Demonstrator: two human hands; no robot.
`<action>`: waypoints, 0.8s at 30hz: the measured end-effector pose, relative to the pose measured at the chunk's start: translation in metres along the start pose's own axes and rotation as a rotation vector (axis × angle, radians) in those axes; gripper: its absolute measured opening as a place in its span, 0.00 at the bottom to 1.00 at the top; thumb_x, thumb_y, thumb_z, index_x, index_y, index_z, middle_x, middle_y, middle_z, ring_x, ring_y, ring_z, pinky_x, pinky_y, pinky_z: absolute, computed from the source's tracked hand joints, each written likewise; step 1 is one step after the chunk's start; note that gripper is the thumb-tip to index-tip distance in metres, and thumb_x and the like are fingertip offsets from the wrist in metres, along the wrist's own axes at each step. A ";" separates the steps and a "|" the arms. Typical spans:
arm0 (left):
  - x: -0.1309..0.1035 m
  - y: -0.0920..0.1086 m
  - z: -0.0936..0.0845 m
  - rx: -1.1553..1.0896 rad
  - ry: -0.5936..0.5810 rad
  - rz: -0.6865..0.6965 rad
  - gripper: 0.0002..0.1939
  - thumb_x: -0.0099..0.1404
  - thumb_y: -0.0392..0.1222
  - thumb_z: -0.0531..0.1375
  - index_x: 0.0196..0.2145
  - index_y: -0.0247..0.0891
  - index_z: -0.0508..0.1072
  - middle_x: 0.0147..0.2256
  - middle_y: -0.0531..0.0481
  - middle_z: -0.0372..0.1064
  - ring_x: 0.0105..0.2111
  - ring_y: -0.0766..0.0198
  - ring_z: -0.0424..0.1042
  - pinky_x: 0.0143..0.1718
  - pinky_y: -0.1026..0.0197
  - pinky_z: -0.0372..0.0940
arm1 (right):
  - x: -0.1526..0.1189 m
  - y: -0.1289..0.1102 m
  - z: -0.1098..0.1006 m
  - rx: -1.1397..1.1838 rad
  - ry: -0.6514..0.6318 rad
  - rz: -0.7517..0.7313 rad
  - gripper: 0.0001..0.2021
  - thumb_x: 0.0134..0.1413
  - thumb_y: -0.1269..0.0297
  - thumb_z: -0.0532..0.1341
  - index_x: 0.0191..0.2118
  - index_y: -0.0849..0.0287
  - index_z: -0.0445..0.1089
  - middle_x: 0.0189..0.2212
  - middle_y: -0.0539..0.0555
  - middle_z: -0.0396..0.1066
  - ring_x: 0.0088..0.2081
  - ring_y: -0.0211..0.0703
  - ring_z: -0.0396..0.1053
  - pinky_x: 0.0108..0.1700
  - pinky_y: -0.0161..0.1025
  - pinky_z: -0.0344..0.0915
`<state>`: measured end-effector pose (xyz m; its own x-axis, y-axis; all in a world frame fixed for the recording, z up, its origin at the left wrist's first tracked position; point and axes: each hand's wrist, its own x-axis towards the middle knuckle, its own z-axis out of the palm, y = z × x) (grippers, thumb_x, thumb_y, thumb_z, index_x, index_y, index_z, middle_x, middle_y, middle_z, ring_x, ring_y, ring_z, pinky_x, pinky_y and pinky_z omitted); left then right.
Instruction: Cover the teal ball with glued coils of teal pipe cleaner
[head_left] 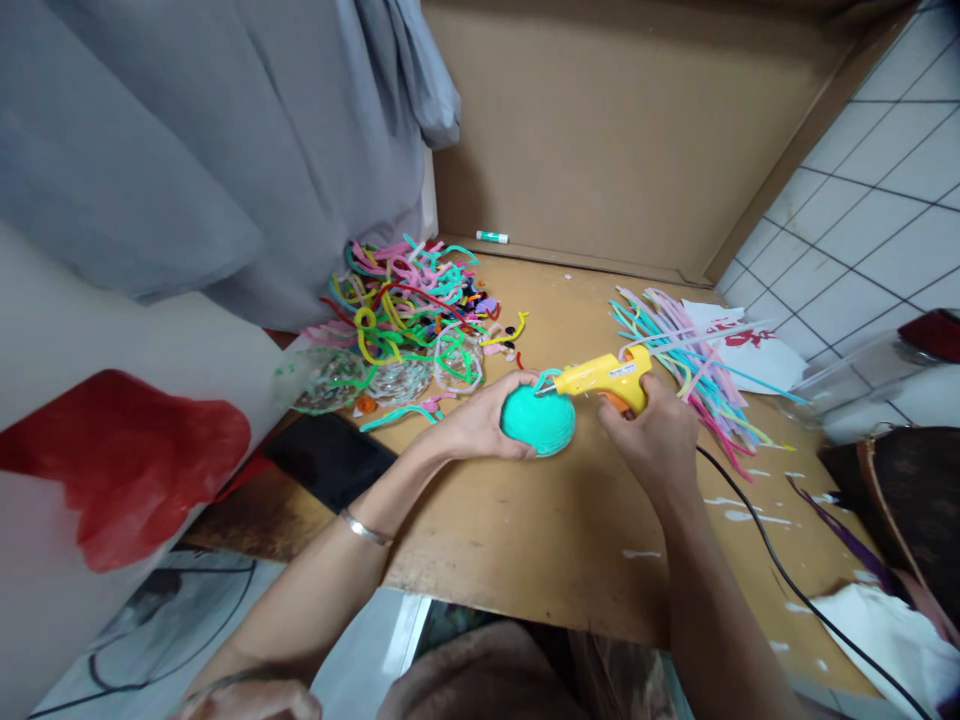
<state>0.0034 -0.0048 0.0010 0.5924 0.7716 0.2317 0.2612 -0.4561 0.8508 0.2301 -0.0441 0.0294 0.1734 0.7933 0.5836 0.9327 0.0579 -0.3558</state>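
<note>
**Gluing a teal pipe-cleaner dome, with plenty of loose stems still waiting**

At the far left of the cardboard table (525,540), a tangled heap of bent pipe cleaners (409,300) is lying beside some clear plastic cups (390,378), none of it being touched.

Nearer the middle, the left hand (480,425) is cupping a teal dome (538,420), fingers curled closed around its left side and steadying it on the tabletop. The dome's surface is looking fully wound in teal, with one loose teal end sticking up at its top, just under the nozzle; that end appears to be the part now being fixed down.

Just to the right, the right hand (652,435) is gripping a yellow glue gun (604,378), fingers wrapped shut around the handle, the tip pointing left and touching or nearly touching the top of the dome. Its black cord (787,580) is trailing toward the near right.

Farther right, a bundle of straight pipe cleaners (694,360) is lying unused, and a green glue stick (492,237) is sitting at the far edge. Judging by this, the winding seems mostly done.
</note>
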 end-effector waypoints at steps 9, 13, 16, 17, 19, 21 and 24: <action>0.001 -0.006 0.000 -0.019 0.003 0.016 0.43 0.45 0.44 0.72 0.58 0.40 0.61 0.58 0.41 0.64 0.58 0.44 0.66 0.58 0.45 0.64 | 0.006 0.004 -0.012 0.175 -0.217 0.158 0.14 0.39 0.51 0.59 0.22 0.53 0.56 0.17 0.46 0.55 0.21 0.38 0.52 0.26 0.37 0.50; 0.001 -0.007 0.001 -0.023 0.001 0.024 0.42 0.44 0.43 0.72 0.56 0.40 0.62 0.59 0.40 0.64 0.58 0.44 0.65 0.59 0.44 0.62 | 0.003 0.010 -0.016 0.256 -0.238 0.150 0.15 0.39 0.50 0.60 0.20 0.54 0.57 0.20 0.47 0.57 0.23 0.38 0.55 0.26 0.37 0.51; 0.001 -0.007 0.001 -0.027 -0.003 0.047 0.41 0.44 0.43 0.72 0.55 0.42 0.62 0.60 0.40 0.63 0.59 0.43 0.64 0.61 0.42 0.60 | -0.002 0.015 -0.022 0.309 -0.228 0.182 0.14 0.40 0.51 0.60 0.20 0.55 0.60 0.20 0.47 0.58 0.24 0.38 0.56 0.27 0.37 0.53; 0.001 -0.007 0.001 -0.029 -0.001 0.054 0.41 0.44 0.43 0.72 0.54 0.42 0.62 0.60 0.39 0.63 0.60 0.43 0.64 0.61 0.42 0.60 | -0.004 0.017 -0.025 0.339 -0.242 0.217 0.14 0.40 0.51 0.60 0.22 0.55 0.62 0.20 0.47 0.58 0.24 0.39 0.56 0.27 0.37 0.53; 0.001 -0.007 0.001 -0.035 0.002 0.060 0.41 0.44 0.43 0.72 0.54 0.41 0.62 0.61 0.39 0.62 0.60 0.43 0.64 0.61 0.42 0.59 | -0.011 0.022 -0.033 0.389 -0.274 0.301 0.14 0.41 0.50 0.60 0.26 0.57 0.66 0.20 0.47 0.60 0.24 0.39 0.57 0.27 0.37 0.54; 0.001 -0.007 0.001 -0.040 0.000 0.052 0.41 0.44 0.43 0.72 0.54 0.40 0.62 0.61 0.38 0.62 0.59 0.43 0.65 0.61 0.42 0.60 | -0.019 0.030 -0.040 0.383 -0.280 0.350 0.15 0.41 0.49 0.59 0.27 0.57 0.68 0.21 0.48 0.61 0.24 0.40 0.57 0.27 0.38 0.54; 0.001 -0.004 0.000 -0.035 -0.004 0.046 0.41 0.44 0.43 0.72 0.54 0.40 0.62 0.60 0.38 0.62 0.59 0.44 0.65 0.60 0.42 0.61 | -0.035 0.049 -0.045 0.262 -0.227 0.329 0.16 0.39 0.47 0.60 0.22 0.55 0.62 0.21 0.48 0.59 0.24 0.39 0.56 0.28 0.39 0.54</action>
<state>0.0030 -0.0023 -0.0023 0.6065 0.7482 0.2691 0.2070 -0.4754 0.8551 0.2844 -0.0961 0.0247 0.3457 0.9057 0.2454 0.7237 -0.0909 -0.6841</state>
